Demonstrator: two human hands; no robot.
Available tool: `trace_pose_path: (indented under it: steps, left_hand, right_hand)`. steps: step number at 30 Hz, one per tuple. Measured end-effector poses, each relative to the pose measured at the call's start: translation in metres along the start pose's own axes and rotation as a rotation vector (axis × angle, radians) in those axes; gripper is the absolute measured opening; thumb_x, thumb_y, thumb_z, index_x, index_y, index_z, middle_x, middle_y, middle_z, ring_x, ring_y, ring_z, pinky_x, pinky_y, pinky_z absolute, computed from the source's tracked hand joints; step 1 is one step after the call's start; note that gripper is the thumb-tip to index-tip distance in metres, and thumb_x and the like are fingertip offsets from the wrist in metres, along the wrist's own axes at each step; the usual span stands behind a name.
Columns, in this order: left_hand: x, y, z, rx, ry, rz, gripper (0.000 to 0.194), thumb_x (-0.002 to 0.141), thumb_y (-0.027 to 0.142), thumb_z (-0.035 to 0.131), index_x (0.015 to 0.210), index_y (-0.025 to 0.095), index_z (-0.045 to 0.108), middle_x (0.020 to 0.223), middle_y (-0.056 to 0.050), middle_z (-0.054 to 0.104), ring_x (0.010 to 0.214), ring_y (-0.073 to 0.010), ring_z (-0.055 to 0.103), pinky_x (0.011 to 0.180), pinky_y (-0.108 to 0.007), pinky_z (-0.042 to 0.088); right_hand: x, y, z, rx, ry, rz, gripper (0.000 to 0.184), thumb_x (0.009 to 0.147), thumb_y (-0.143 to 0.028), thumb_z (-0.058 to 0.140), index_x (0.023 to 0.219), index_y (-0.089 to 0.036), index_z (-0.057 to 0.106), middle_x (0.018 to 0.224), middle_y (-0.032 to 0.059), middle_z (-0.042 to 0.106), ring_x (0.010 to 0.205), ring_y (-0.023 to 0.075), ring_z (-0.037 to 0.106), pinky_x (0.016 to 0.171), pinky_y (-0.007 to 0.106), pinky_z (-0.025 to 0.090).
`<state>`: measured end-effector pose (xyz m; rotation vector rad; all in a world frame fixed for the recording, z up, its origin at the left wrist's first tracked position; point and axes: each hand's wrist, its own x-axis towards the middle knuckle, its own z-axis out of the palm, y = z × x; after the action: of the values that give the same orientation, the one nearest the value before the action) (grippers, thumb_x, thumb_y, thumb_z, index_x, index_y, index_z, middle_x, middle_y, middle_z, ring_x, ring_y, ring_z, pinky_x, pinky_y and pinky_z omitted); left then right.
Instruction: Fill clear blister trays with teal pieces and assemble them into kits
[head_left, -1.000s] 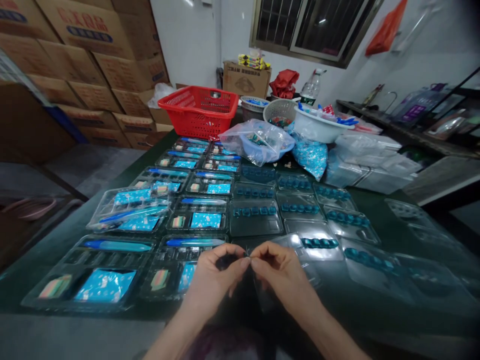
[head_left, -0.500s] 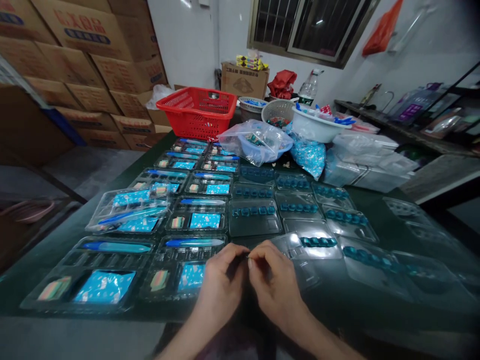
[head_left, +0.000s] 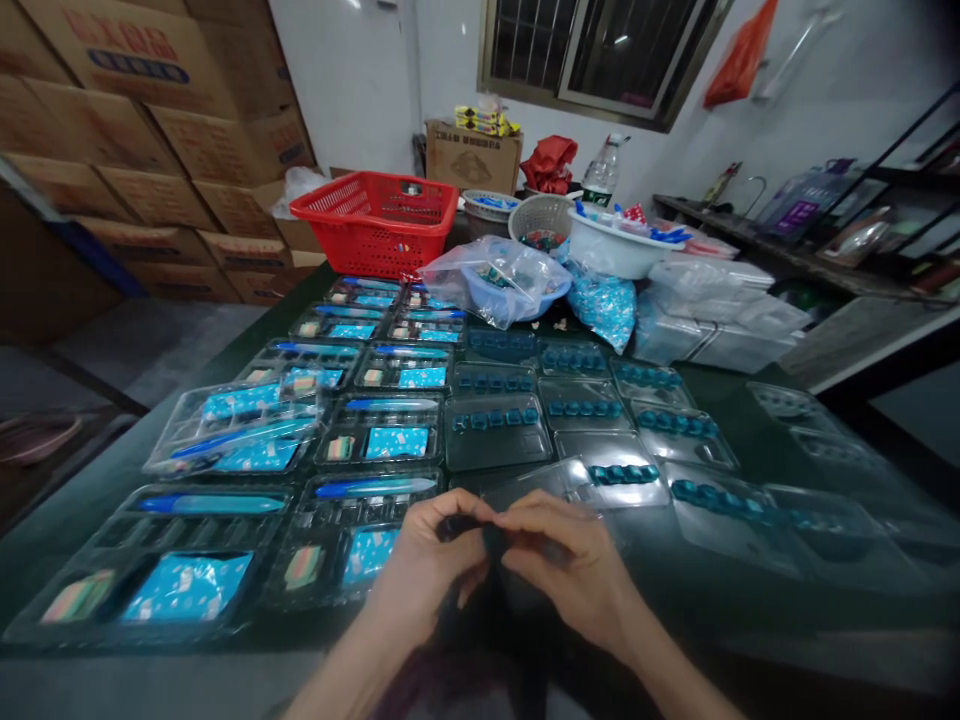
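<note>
Dark item (head_left: 494, 541) is mostly hidden by hands (head_left: 431, 550) (head_left: 574, 550).

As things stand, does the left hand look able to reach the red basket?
Probably not without leaning: the red basket stands beyond rows of trays. They lie low, leaving the way above open, but the left hand meets the right hand at the fingertips.

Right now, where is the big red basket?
In the head view, the red basket sits at the table's far left end, beside the plastic-covered blue bowl.

Trays (head_left: 202, 530) block the left; tabletop (head_left: 727, 612) opens near right.
</note>
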<state>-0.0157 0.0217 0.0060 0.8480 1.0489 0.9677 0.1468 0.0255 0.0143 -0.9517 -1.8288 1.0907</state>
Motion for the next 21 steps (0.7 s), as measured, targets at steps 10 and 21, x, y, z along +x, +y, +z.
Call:
trace_pose_path:
  steps: [10, 21]
  left_hand:
    - [-0.009, -0.003, 0.000, 0.473, -0.155, 0.039, 0.009, 0.072, 0.017, 0.054, 0.068, 0.015, 0.061, 0.053, 0.002, 0.051, 0.047, -0.0076, 0.044, 0.043, -0.018, 0.031]
    - [-0.025, -0.006, -0.026, 0.457, -0.002, -0.058, 0.028, 0.075, 0.038, 0.056, 0.096, 0.019, 0.060, 0.064, 0.001, 0.055, 0.046, -0.0082, 0.042, 0.040, -0.019, 0.032]
  right_hand:
    - [-0.026, 0.003, -0.002, -0.025, 0.136, 0.067, 0.010, 0.072, -0.014, 0.062, 0.081, -0.019, 0.063, 0.073, 0.0005, 0.060, 0.064, 0.0117, 0.055, 0.058, 0.023, 0.043]
    - [-0.022, 0.018, -0.028, -0.419, 0.099, 0.051, 0.020, 0.081, -0.016, 0.052, 0.098, -0.022, 0.060, 0.089, 0.0026, 0.057, 0.074, 0.0125, 0.054, 0.065, 0.025, 0.045]
